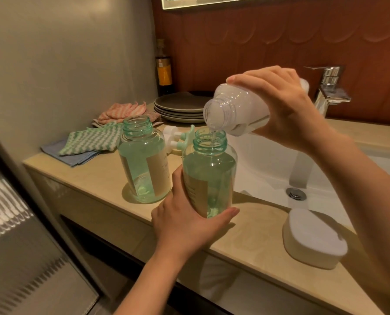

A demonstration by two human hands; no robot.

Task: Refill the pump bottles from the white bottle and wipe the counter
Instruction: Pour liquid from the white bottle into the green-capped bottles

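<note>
Right hand (278, 105) wraps the white bottle (239, 110), tipped mouth-down, a thin stream dropping into the near pump bottle (209, 173). Left hand (185, 221) cups that bottle's base, lifted off the tabletop (98, 178). Second pump bottle (144, 160) stands just left.

nothing legible; labels on the pump bottles (144, 160) and dark bottle (164, 73) are blurred.

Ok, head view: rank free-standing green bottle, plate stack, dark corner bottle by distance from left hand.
1. Free-standing green bottle, just left of the left hand.
2. Plate stack, farther back.
3. Dark corner bottle, behind the plates.
</note>
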